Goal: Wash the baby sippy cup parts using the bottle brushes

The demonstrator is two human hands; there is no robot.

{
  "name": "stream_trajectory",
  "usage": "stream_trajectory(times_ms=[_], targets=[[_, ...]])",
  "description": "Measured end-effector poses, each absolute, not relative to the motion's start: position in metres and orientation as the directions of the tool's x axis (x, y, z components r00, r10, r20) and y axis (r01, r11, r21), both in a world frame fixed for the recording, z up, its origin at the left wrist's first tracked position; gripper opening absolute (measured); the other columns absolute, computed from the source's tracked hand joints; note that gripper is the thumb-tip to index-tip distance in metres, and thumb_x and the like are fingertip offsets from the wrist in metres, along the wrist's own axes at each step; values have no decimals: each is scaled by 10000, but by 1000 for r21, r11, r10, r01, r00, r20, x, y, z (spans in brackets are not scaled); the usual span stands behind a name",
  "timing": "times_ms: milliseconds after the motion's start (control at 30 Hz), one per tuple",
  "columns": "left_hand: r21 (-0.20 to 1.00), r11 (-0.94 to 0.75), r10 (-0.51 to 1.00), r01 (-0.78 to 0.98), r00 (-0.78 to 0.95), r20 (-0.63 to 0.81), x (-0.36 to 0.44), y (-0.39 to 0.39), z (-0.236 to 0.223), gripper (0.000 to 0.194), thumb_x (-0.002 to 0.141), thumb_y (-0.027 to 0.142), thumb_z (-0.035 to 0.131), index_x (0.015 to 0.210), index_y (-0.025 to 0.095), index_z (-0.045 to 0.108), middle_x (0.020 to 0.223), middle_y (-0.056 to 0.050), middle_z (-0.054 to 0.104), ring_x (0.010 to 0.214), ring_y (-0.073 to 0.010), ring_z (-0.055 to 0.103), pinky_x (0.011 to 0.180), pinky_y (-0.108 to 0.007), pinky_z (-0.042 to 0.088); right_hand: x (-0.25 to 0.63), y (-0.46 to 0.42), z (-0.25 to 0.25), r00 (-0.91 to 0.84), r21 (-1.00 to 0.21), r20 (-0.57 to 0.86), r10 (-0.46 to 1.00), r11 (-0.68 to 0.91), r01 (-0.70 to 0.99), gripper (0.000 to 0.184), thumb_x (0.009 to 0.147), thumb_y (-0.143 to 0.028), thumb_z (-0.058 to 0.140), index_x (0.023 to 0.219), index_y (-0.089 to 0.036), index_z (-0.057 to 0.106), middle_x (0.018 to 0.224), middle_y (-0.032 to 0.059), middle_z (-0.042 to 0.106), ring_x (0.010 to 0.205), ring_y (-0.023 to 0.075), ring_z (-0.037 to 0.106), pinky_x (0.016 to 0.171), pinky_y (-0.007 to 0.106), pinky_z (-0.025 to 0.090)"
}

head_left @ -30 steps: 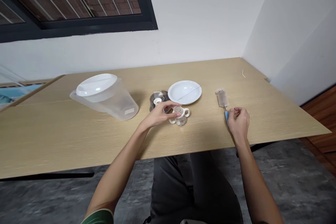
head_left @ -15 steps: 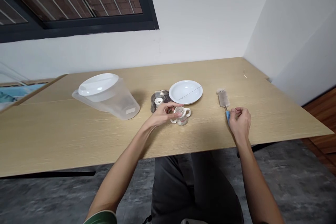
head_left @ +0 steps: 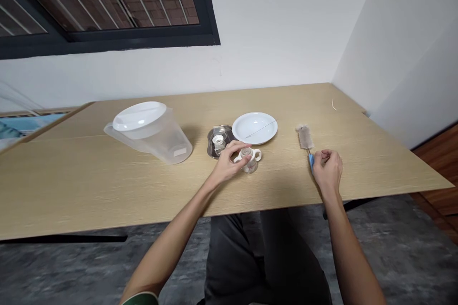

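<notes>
Left grip (head_left: pixel 227 166) narrow, curved over the top of a two-handled cup (head_left: pixel 249 161), upright on the table (head_left: pixel 107 190) just in front of a dark tray (head_left: pixel 209 145); right grip (head_left: pixel 328 171) curled narrow against a bottle brush (head_left: pixel 305 137) lying flat; both holds unclear.

White, clear and pale wood on a table, with a blue accent at right.

Pale oak-grain table (head_left: pixel 107 186) with streaky wood pattern; clear pitcher (head_left: pixel 168 145) under a white lid (head_left: pixel 139 116); plain white plate (head_left: pixel 254 128); sippy cup (head_left: pixel 249 161) with clear body, white handles; smoky dark-brown tray (head_left: pixel 214 148) left of the plate; bottle brush (head_left: pixel 305 136) with beige bristles, blue handle (head_left: pixel 311 162). Mottled grey floor (head_left: pixel 64 271); dark grey trousers (head_left: pixel 232 267); green sleeve (head_left: pixel 140 299) with white trim on left arm. White wall (head_left: pixel 272 19), near-black window frame (head_left: pixel 107 43), red-brown brick (head_left: pixel 150 0) through the glass, reddish-brown wood panel (head_left: pixel 438 176) at right.
</notes>
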State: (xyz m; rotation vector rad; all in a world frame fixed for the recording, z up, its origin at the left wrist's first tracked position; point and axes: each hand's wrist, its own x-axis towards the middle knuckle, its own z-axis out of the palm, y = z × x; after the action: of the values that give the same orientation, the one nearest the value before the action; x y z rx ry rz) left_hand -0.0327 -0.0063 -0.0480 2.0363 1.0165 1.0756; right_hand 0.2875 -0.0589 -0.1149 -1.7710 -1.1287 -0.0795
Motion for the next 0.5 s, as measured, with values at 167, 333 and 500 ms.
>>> stream_trajectory(times_ms=[167, 333, 500], targets=[[817, -496, 850, 294, 357, 388, -30, -10, -51, 345, 866, 380, 646, 1163, 207, 675, 1145, -101, 638, 1078, -235, 594, 929, -370, 476, 287, -59, -115, 565, -695, 508, 650, -78, 714, 266, 864, -413, 489, 969, -173, 536, 903, 113, 615, 893, 266, 529, 887, 428, 403], [833, -476, 863, 283, 332, 380, -28, -11, -51, 322, 852, 377, 656, 1118, 196, 675, 1137, -94, 647, 1069, -229, 603, 941, -360, 467, 286, -59, -114, 561, -699, 518, 645, -59, 713, 269, 864, -405, 492, 976, -167, 548, 891, 108, 616, 875, 257, 528, 871, 418, 414], [853, -456, 876, 253, 296, 380, -24, -11, -55, 319, 842, 373, 657, 1092, 176, 669, 1101, -99, 641, 1008, -226, 618, 879, -340, 483, 285, -61, -112, 558, -693, 568, 605, -15, 721, 274, 862, -398, 516, 978, -157, 574, 900, 112, 626, 862, 250, 526, 863, 414, 419]])
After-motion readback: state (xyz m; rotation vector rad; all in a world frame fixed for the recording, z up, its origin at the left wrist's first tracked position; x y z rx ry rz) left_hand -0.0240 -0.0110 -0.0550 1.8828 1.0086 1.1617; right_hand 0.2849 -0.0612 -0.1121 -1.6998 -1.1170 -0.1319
